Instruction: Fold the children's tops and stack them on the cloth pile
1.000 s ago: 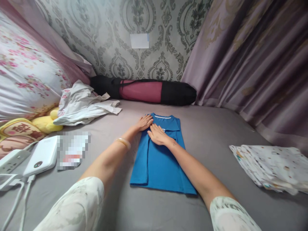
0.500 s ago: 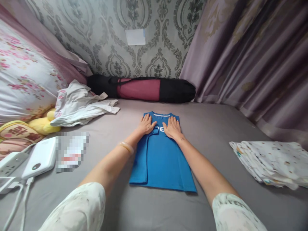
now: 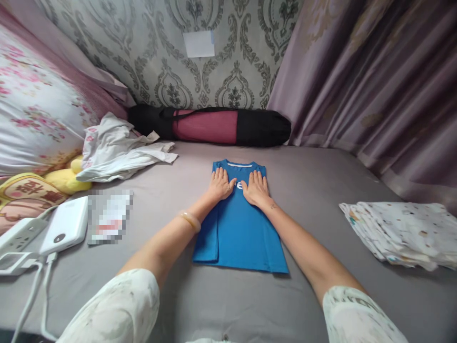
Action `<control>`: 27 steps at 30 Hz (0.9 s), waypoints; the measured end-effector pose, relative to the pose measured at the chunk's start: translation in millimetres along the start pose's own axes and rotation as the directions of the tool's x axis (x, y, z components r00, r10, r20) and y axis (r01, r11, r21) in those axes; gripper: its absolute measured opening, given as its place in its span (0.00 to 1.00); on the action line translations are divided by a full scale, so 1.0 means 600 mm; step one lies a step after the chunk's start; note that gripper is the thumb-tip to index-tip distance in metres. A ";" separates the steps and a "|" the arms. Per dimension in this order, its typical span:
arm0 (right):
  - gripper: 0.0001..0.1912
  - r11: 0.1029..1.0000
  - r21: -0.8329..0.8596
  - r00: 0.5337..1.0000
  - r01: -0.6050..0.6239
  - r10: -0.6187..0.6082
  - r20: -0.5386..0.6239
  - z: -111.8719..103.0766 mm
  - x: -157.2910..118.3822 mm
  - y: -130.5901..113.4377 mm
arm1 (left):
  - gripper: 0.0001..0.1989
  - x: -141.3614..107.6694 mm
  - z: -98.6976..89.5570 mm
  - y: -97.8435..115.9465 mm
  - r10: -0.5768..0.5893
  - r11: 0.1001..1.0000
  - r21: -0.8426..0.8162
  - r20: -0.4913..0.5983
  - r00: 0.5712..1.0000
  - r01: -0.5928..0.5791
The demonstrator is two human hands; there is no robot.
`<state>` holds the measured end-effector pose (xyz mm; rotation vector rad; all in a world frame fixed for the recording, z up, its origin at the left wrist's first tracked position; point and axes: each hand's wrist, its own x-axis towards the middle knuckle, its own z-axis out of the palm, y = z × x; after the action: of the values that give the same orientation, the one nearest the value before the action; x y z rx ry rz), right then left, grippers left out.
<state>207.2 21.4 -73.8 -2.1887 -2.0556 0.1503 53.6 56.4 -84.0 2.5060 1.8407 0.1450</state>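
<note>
A blue T-shirt (image 3: pixel 241 233) lies flat on the grey bed sheet (image 3: pixel 307 190), its neckline away from me and its left side folded inward in a long strip. White lettering on its chest shows between my hands, partly covered. My left hand (image 3: pixel 220 184) rests palm down on the upper left of the shirt, fingers stretched out. On the upper right, my right hand (image 3: pixel 255 187) lies flat in the same way, fingers pointing to the collar. Neither hand grips the cloth. A pale bangle (image 3: pixel 190 221) circles my left wrist.
A black and red long bag (image 3: pixel 205 126) lies along the wall. Crumpled white cloth (image 3: pixel 117 150), a yellow plush toy (image 3: pixel 67 178), a white power bank (image 3: pixel 66 226) and a power strip (image 3: pixel 23 233) are at left. Folded patterned cloth (image 3: pixel 403 231) sits at right.
A piece of blue cloth that stuck up near my left hand now lies flat. Both hands stay on the upper shirt. The view has tilted slightly downward.
</note>
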 end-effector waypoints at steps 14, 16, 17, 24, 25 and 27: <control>0.37 0.989 0.127 0.996 0.070 -0.076 0.045 -0.025 -0.047 0.015 | 0.39 -0.039 -0.031 -0.001 -0.039 0.995 -0.088 -0.023 0.999 0.037; 0.37 0.982 0.131 0.988 0.138 -0.146 0.052 -0.033 -0.091 0.026 | 0.38 -0.082 -0.048 -0.008 0.014 0.997 -0.075 -0.024 1.000 -0.015; 0.38 0.976 0.129 0.981 0.174 -0.183 0.064 -0.034 -0.115 0.030 | 0.37 -0.107 -0.055 -0.011 0.047 0.997 -0.067 -0.012 0.999 -0.047; 0.37 0.959 0.052 0.953 0.278 -0.282 0.111 -0.012 -0.211 0.033 | 0.38 -0.233 -0.036 -0.008 0.193 0.981 -0.035 0.088 0.977 -0.190; 0.37 0.960 0.041 0.954 0.278 -0.281 0.102 -0.008 -0.211 0.032 | 0.38 -0.237 -0.032 -0.004 0.199 0.980 -0.036 0.083 0.977 -0.196; 0.37 0.961 0.037 0.957 0.275 -0.277 0.085 -0.003 -0.206 0.030 | 0.38 -0.237 -0.026 0.003 0.198 0.980 -0.043 0.076 0.977 -0.195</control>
<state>217.2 -102.8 -77.6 -1.8865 -2.3678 0.2459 11.4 -80.4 -76.7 2.6241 1.5456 0.0788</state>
